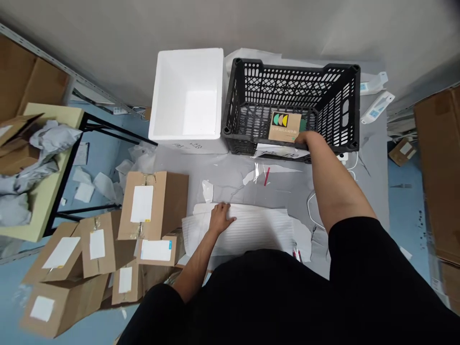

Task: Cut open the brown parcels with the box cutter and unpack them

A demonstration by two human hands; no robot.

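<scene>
My left hand (220, 219) lies on a white ribbed packing sheet (257, 227) on the grey table, fingers apart and the thumb pointing right. My right hand (309, 139) reaches over the near rim of a black plastic crate (247, 139). Its thumb side meets the lower right corner of a flat brown box (283, 129) printed with green and yellow shapes; the other fingers are mostly hidden. Something dark green (304, 124) shows just behind that box. A torn white paper label (280, 152) hangs on the crate's near side.
An open white foam box (154, 115) stands left of the crate. Taped cartons (174, 201) with white labels are piled at the left. Two white devices (377, 108) lie right of the crate, and a white cable (311, 211) runs along the table. Grey bags (53, 139) rest on a side table.
</scene>
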